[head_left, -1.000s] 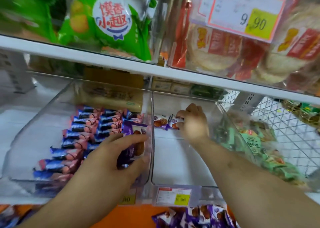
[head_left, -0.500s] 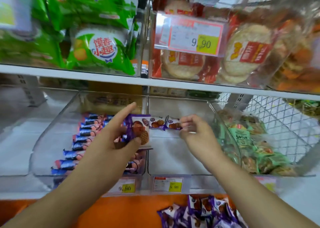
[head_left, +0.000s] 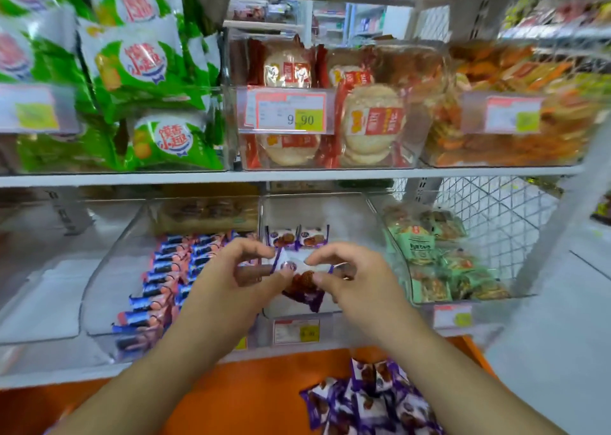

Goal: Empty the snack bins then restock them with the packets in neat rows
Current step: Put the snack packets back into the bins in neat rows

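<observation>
Both hands hold one purple cookie packet (head_left: 299, 277) above the front of the clear middle bin (head_left: 350, 210). My left hand (head_left: 243, 269) pinches its left edge, my right hand (head_left: 347, 274) its right edge. Two matching purple packets (head_left: 297, 236) stand side by side at the back of that bin. The bin to the left (head_left: 109, 269) holds blue-and-pink packets (head_left: 165, 276) in rows. A heap of purple packets (head_left: 370, 401) lies on the orange surface (head_left: 231, 395) below the shelf.
A bin of green packets (head_left: 439, 262) stands right of the middle bin, beside a wire basket (head_left: 496, 210). The upper shelf carries green bags (head_left: 142, 81), rice cracker packs (head_left: 370, 120) and orange snacks (head_left: 509, 104). Price tags (head_left: 296, 330) hang on the bin fronts.
My left hand carried a purple packet from the left bin over to the middle bin. My right hand drew back from the rear packets and took its other edge. The view tilted up.
</observation>
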A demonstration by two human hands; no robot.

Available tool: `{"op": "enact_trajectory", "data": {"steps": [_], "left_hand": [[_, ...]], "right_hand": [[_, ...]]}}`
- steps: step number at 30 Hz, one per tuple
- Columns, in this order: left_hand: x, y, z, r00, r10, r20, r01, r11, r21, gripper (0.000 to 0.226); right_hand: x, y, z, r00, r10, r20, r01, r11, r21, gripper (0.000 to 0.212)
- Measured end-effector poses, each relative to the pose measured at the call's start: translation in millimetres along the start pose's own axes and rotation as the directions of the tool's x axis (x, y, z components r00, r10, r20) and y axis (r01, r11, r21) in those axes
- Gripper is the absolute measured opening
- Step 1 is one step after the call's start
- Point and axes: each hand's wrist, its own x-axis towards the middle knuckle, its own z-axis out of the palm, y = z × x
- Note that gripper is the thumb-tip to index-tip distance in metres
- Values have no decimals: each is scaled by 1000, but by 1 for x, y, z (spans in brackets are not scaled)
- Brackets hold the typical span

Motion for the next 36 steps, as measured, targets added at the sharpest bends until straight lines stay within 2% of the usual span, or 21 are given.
{"op": "enact_trajectory", "data": {"steps": [3, 6, 9, 10, 12, 14, 21, 25, 27, 31, 36], "left_hand": [[10, 5, 6, 987, 77, 143, -108, 969, 220, 45], [29, 12, 22, 948, 97, 304, -252, 811, 528, 30], [59, 12, 46, 931, 99, 351, -323, 670, 668, 21], [72, 10, 56, 935, 102, 340, -321, 653, 687, 20], [100, 0, 74, 953, 131, 272, -286, 679, 676, 17], [129, -15, 95, 965, 168, 200, -259, 714, 650, 14], [224, -84, 156, 959, 238, 153, -276, 660, 699, 16], [255, -108, 170, 934, 306, 183, -326, 524, 787, 19], [262, -111, 172, 928, 325, 181, -328, 486, 810, 18], [258, -110, 174, 882, 404, 242, -373, 284, 884, 16], [247, -101, 171, 889, 386, 247, -350, 224, 909, 22]], "right_hand": [[-1, 13, -16, 1000, -18, -9, 17, 997, -81, 25], [4, 27, -26, 999, -25, -29, 21, 991, -130, 25], [12, 43, -45, 992, -78, -96, 62, 985, -161, 27], [16, 52, -55, 983, -127, -133, 90, 964, -251, 29], [25, 73, -75, 964, -218, -155, 117, 863, -492, 34], [30, 95, -91, 964, -230, -131, 106, 789, -605, 42], [35, 137, -92, 952, -283, -119, 188, 844, -502, 43], [36, 146, -89, 944, -302, -135, 198, 844, -499, 45], [36, 147, -88, 942, -300, -150, 190, 846, -497, 44], [35, 147, -87, 934, -316, -165, 193, 838, -510, 43], [33, 146, -87, 931, -327, -163, 198, 827, -527, 43]]}}
